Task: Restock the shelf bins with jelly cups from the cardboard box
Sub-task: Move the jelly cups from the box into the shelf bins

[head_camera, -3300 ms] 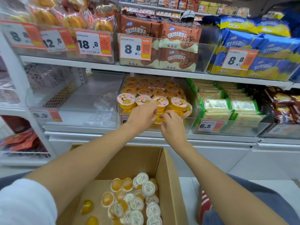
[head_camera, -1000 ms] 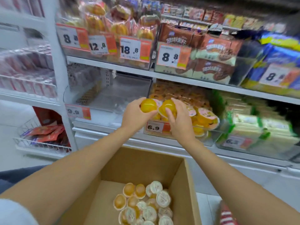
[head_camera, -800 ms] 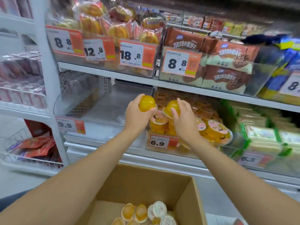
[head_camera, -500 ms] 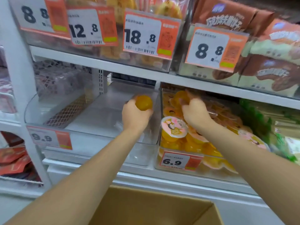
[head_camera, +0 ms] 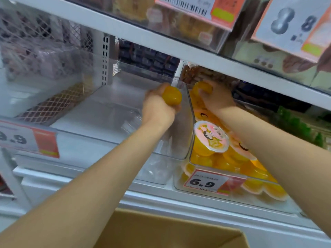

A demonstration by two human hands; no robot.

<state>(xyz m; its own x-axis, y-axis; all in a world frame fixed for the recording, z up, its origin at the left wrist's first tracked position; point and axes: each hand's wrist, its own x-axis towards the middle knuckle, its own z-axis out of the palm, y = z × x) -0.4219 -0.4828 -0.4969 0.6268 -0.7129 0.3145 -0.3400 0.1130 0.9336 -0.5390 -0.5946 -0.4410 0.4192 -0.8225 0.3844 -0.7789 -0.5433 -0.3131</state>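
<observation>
Head view, left hand: our left hand (head_camera: pixel 158 109) is clenched round an orange jelly cup (head_camera: pixel 172 96), which it holds over the clear bin (head_camera: pixel 107 104) beside the jelly bin, close to the wall between them.
Head view, right hand: our right hand (head_camera: pixel 217 99) grips a second jelly cup (head_camera: pixel 202 88) deep at the back of the jelly bin (head_camera: pixel 192 115), just under the upper shelf (head_camera: pixel 161 42).
Progress: we judge the jelly bin well stocked. Orange cups are heaped to its front wall behind the 6.9 price tag (head_camera: pixel 206 182), and a sealed cup (head_camera: pixel 211 136) lies on top.
Left to do: both held cups are not yet set down. Only an edge of the cardboard box (head_camera: pixel 170 230) shows below, so we cannot tell how many cups remain in it.
Neighbouring bin: we see crumpled clear film in it and a 9.9 price tag (head_camera: pixel 26 138) on its front.
In the way: the upper shelf hangs low over the back row, and the bin wall stands between our hands.
Around: green packets (head_camera: pixel 295 126) lie to the right and a mesh basket (head_camera: pixel 44 104) to the left.
</observation>
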